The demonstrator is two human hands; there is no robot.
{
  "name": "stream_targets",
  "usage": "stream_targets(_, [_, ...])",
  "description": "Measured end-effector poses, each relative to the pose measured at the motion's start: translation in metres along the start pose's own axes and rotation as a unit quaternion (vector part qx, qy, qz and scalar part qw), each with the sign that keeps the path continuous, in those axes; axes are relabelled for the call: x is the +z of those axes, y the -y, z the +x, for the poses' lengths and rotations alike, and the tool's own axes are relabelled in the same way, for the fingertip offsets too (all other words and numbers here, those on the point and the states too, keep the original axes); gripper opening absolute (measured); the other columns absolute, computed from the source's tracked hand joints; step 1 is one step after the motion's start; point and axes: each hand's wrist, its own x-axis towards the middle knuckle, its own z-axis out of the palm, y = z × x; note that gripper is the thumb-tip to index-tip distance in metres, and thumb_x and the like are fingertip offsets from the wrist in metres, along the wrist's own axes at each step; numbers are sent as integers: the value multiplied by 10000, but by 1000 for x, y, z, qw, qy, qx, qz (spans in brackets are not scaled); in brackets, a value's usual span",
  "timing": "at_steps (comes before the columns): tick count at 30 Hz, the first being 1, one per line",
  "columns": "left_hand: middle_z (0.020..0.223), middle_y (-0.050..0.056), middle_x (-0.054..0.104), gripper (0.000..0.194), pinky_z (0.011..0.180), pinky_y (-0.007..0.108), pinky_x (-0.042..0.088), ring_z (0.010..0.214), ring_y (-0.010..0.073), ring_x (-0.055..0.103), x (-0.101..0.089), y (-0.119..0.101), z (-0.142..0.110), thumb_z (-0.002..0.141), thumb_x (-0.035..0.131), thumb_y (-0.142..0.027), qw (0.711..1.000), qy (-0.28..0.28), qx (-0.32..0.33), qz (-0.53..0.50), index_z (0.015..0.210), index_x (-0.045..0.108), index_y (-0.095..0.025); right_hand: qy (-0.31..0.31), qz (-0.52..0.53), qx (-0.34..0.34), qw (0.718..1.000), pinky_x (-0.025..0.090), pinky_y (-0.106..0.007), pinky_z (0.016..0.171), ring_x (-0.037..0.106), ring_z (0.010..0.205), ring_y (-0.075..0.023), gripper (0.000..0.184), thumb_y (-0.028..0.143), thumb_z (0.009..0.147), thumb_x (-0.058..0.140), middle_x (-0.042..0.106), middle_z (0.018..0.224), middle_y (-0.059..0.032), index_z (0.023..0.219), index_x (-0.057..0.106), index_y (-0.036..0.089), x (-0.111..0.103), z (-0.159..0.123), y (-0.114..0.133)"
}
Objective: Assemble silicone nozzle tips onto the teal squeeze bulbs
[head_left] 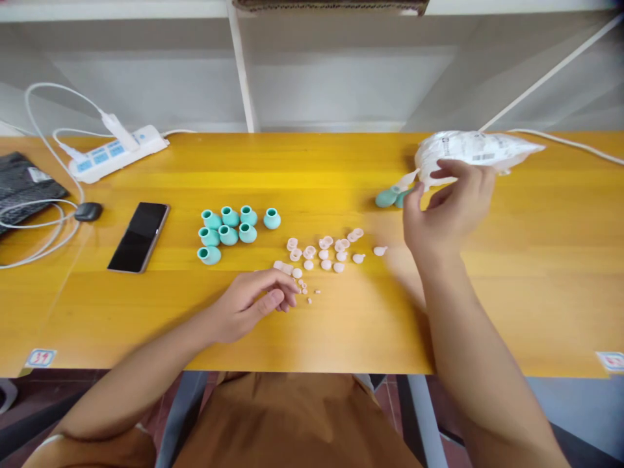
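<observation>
My left hand [256, 302] rests low over the table, its fingers loosely bent and nothing visible between them. Right beside its fingertips lie tiny pale pink pieces [305, 286]. Beyond them are several pale pink caps and small tabbed discs [325, 255]. My right hand [446, 208] is raised at the right, thumb and fingers apart, holding nothing I can see. Left of its thumb, teal bulbs [387, 197] lie on the table, with a pale pointed nozzle [407, 179] on one. Several open-necked teal bulbs [228, 234] stand grouped left of the pink parts.
A white plastic bag [468, 148] lies behind my right hand. At the left are a black phone [139, 237], a white power strip [119, 155] with cables, and a dark grey cloth item [26, 188]. The wooden table [312, 175] backs onto a shelf partition [241, 71].
</observation>
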Motion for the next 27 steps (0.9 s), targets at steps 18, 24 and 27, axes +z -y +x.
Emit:
stream_targets(18, [972, 33, 788, 150, 828, 352, 548, 836, 201, 713, -12, 0, 9, 1119, 552, -154, 893, -47, 95, 437, 1119, 694, -204, 207, -66, -38, 975, 474, -364, 655, 659, 640, -215, 189, 348, 1025, 661, 716, 762, -16, 853, 681, 271, -18, -24, 36])
stream_targets(24, [1015, 40, 794, 185, 901, 399, 536, 874, 225, 667, -22, -5, 10, 1066, 579, -115, 889, -45, 143, 434, 1158, 697, -224, 198, -114, -44, 973, 509, -409, 676, 728, 760, -271, 143, 370, 1057, 626, 787, 924, -60, 996, 729, 292, -22, -30, 40])
stream_targets(27, [1060, 51, 786, 206, 955, 440, 522, 962, 265, 629, -31, -14, 10, 1012, 649, -146, 882, -24, 126, 454, 1190, 711, -229, 210, -118, -34, 970, 529, -419, 700, 739, 793, -285, 133, 371, 1037, 654, 795, 969, -67, 1058, 757, 291, -22, -31, 37])
